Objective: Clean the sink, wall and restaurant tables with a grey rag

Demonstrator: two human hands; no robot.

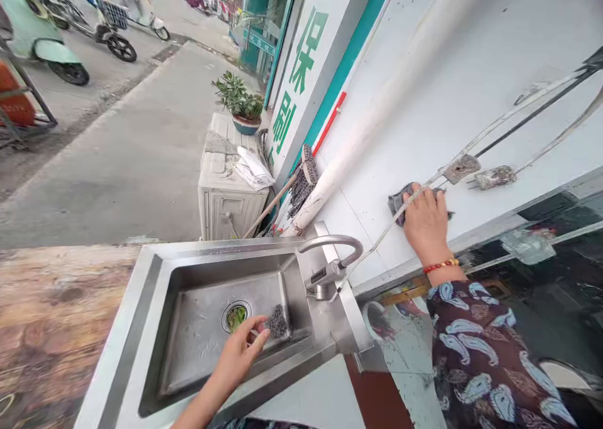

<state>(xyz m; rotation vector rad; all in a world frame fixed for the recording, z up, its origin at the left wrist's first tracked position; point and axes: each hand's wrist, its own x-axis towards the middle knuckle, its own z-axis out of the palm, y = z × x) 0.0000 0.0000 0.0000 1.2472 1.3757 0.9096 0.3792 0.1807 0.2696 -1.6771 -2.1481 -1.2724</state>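
My right hand (426, 225), with a red beaded bracelet at the wrist, presses a dark grey cloth (398, 204) flat against the white tiled wall (362, 134). Its fingers are bent over the cloth, and a thin cable crosses in front of them. Below and to the left, my left hand (242, 350) hovers over the steel sink (188, 360), its thumb and fingers loosely curled and apart. Just beyond those fingertips a dark wire scrubber (277, 322) sits in the basin; whether they touch is unclear. Green leaf scraps (236, 318) lie in the drain.
A curved faucet (334, 244) rises at the sink's right edge. Cables with foam blocks (461, 168) run along the wall, beside a white pipe (377, 127). Behind the sink are a mop (304, 181) and an outdoor unit (230, 206) bearing a potted plant (242, 102). Scooters stand outside.
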